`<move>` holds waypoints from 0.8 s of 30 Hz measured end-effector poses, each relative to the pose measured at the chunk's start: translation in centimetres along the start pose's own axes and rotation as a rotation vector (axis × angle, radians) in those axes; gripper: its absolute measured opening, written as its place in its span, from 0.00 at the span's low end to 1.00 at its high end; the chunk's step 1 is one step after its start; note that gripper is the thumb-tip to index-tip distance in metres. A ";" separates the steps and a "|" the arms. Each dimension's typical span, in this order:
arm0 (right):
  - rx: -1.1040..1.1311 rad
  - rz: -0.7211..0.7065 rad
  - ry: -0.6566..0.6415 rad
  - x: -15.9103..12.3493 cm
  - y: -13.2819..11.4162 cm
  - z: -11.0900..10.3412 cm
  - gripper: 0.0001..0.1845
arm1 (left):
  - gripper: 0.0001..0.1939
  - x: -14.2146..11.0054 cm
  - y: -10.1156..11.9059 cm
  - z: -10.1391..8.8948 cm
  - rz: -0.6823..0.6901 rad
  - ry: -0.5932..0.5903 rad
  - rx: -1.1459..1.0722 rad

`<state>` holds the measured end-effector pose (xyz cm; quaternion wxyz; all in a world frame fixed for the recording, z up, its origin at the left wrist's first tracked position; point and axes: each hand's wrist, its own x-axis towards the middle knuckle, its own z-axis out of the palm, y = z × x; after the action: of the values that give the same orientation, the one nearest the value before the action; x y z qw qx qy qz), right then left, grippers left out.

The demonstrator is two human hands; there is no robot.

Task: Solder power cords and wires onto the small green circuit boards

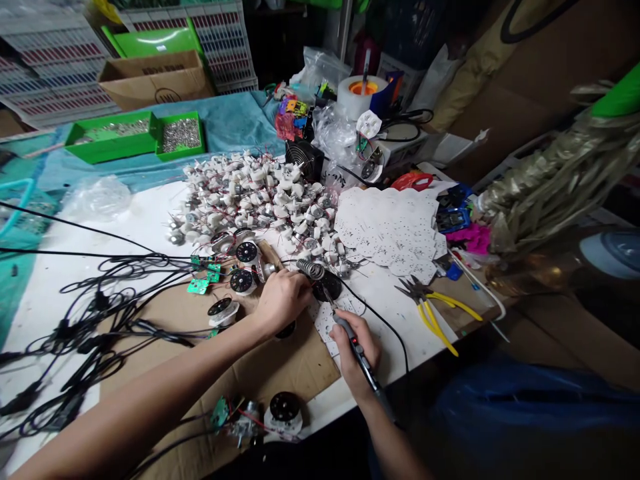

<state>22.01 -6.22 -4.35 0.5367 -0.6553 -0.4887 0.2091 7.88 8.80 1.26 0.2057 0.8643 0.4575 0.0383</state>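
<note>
Cluttered workshop: slatted crates (223, 40) and cardboard box (155, 83) at the back, blue cloth (235, 123) over the far worktop (383, 297) with green trays (113, 155) of small metal parts. White surface nearer, brown cardboard sheet (300, 360) under left forearm, black cables (103, 303) left, white parts heap (250, 197) mid. Right hand (359, 340) grips soldering iron (361, 357), tip near coiled spring (311, 269). Left hand (284, 300) bent beside spring; can't tell if it pinches anything.
</note>
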 end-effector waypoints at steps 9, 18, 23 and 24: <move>-0.018 0.015 -0.011 0.0 -0.1 -0.1 0.13 | 0.10 0.2 1.1 0.3 -0.149 0.006 -0.017; -0.016 0.058 -0.028 -0.1 -0.4 0.0 0.14 | 0.11 0.5 0.8 0.4 -0.167 -0.032 0.006; -0.030 0.024 -0.037 0.1 -0.4 0.0 0.13 | 0.11 0.5 0.7 0.5 -0.171 -0.034 0.006; -0.036 0.024 -0.037 0.1 -0.4 0.0 0.13 | 0.11 0.5 0.7 0.5 -0.169 -0.033 0.003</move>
<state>21.88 -6.12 -3.96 0.5134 -0.6666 -0.4942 0.2187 8.84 8.64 1.03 0.2147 0.8233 0.5254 0.0059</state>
